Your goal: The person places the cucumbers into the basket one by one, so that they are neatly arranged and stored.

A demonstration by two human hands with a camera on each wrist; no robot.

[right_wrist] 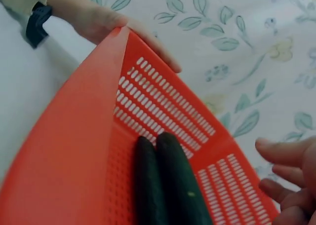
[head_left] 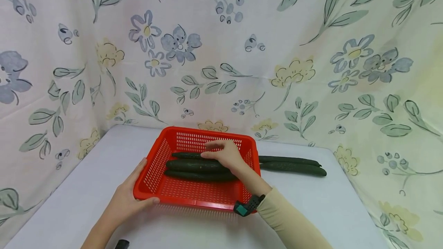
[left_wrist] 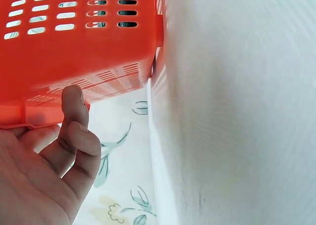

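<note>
Red basket (head_left: 188, 202) gripped at left side by left hand (head_left: 126, 200); right hand (head_left: 225, 154), loosely spread, positioned over three cucumbers (head_left: 195, 165) inside. Two others (head_left: 292, 168) seen on counter (head_left: 332, 206).

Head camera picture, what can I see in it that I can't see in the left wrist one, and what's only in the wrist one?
Only the head view shows the right hand and the two cucumbers lying outside the basket. Only the left wrist view shows the palm side of the left hand and the basket's outer wall close beside it. Both show the left hand, the red basket, the white table and the flowery cloth.
</note>
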